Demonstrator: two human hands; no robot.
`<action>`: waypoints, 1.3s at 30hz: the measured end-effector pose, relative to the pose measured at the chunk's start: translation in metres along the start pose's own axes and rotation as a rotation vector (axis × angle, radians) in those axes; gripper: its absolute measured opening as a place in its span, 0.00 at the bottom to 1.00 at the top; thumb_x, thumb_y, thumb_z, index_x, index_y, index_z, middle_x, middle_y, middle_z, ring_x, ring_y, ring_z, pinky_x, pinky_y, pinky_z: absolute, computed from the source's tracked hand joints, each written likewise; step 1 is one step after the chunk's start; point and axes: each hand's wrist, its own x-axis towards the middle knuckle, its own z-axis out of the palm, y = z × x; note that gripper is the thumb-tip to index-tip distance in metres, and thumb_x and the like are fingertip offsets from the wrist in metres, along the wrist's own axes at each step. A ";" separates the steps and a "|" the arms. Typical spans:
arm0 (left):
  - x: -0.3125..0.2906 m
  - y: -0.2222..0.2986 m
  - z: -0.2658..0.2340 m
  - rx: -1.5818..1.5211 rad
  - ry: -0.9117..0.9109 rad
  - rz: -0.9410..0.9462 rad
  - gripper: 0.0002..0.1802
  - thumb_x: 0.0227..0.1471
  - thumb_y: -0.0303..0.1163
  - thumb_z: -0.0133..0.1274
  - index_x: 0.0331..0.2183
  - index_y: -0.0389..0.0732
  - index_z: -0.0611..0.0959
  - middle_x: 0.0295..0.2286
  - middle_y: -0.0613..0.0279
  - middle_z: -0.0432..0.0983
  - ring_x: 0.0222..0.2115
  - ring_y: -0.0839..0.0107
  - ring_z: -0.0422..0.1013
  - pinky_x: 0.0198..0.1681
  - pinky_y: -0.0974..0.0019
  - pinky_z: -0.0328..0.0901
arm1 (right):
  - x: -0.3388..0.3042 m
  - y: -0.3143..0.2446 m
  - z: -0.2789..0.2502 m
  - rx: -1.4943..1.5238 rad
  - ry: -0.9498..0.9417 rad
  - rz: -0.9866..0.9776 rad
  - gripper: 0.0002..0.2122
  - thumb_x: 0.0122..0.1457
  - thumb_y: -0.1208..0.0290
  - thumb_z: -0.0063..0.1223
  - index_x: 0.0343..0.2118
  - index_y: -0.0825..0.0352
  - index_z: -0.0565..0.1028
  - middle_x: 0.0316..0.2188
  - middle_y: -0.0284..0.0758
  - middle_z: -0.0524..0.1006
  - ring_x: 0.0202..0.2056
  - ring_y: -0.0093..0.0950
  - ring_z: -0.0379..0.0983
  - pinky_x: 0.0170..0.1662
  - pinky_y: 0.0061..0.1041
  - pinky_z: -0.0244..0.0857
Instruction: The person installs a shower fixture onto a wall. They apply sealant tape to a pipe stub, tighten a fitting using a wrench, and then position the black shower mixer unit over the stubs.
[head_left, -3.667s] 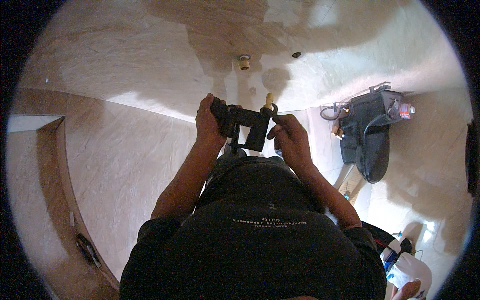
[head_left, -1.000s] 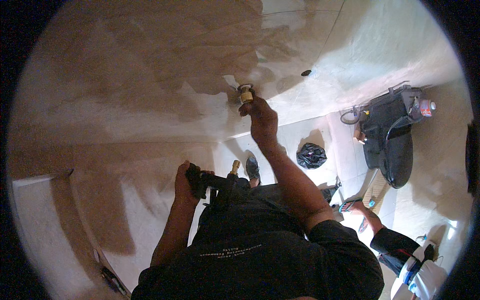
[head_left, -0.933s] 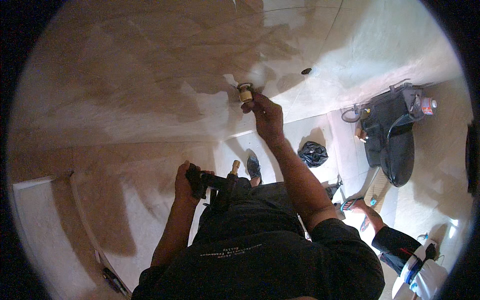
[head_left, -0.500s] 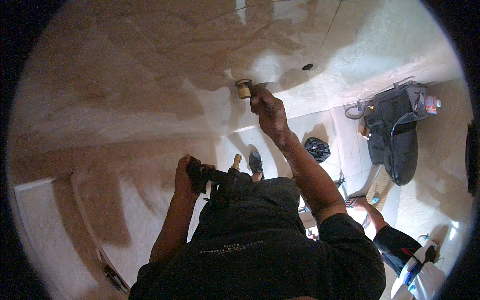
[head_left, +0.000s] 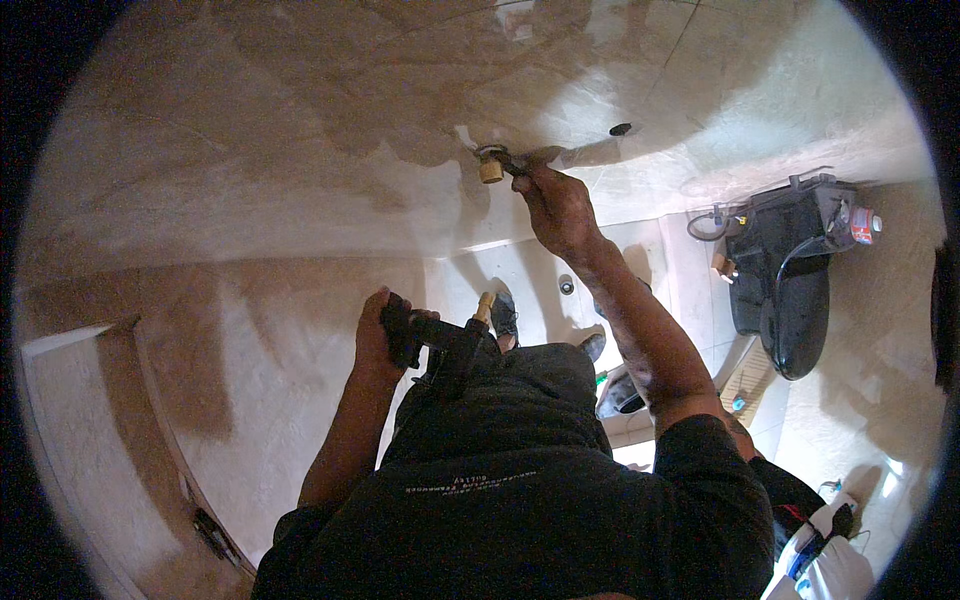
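Note:
My left hand (head_left: 375, 335) is wrapped round the handle end of a black tap fixture (head_left: 455, 350), held in front of my lap. A brass connector (head_left: 485, 306) sticks up from the fixture's far end. My right hand (head_left: 562, 212) reaches up to the wall, its fingers pinched on a small dark piece (head_left: 514, 165) beside a brass pipe fitting (head_left: 490, 172). That fitting juts from a round opening in the wall. The kind of dark piece is too unclear to tell.
A dark hole (head_left: 620, 130) opens in the wall to the right of the fitting. A black toilet (head_left: 795, 290) stands at right, a bottle (head_left: 865, 226) on its tank. A round drain (head_left: 566, 285) sits in the floor. Another person's dark sleeve (head_left: 785, 495) shows behind my right arm.
My right hand has moved slightly right, away from the brass fitting. The dark bundle on the floor no longer shows in its former place. The other person's arm is now mostly behind mine.

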 end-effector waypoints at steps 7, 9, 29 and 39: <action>-0.006 -0.002 0.011 -0.033 0.026 -0.016 0.15 0.56 0.44 0.53 0.28 0.42 0.73 0.23 0.57 0.71 0.26 0.50 0.75 0.42 0.40 0.72 | 0.002 -0.003 -0.002 -0.089 -0.111 0.084 0.06 0.65 0.71 0.46 0.38 0.69 0.69 0.24 0.51 0.76 0.30 0.52 0.76 0.32 0.46 0.68; -0.006 -0.003 0.011 -0.053 0.046 -0.010 0.14 0.56 0.42 0.53 0.27 0.43 0.73 0.21 0.59 0.70 0.23 0.51 0.74 0.44 0.38 0.71 | 0.001 -0.003 -0.003 -0.092 -0.128 0.070 0.06 0.65 0.71 0.46 0.37 0.69 0.68 0.24 0.51 0.76 0.30 0.53 0.75 0.31 0.47 0.68; -0.008 0.000 0.019 -0.002 0.110 -0.044 0.15 0.57 0.42 0.48 0.24 0.44 0.71 0.20 0.59 0.67 0.26 0.48 0.76 0.39 0.41 0.71 | 0.014 -0.023 -0.030 -0.278 -0.300 0.056 0.07 0.64 0.70 0.46 0.36 0.69 0.68 0.22 0.53 0.75 0.27 0.53 0.75 0.29 0.50 0.66; -0.004 -0.001 0.011 -0.053 0.024 -0.025 0.16 0.56 0.44 0.52 0.27 0.42 0.74 0.22 0.57 0.71 0.27 0.47 0.77 0.42 0.41 0.72 | 0.023 -0.034 -0.048 -0.442 -0.384 0.004 0.07 0.64 0.67 0.47 0.37 0.66 0.70 0.22 0.49 0.77 0.28 0.50 0.77 0.29 0.49 0.68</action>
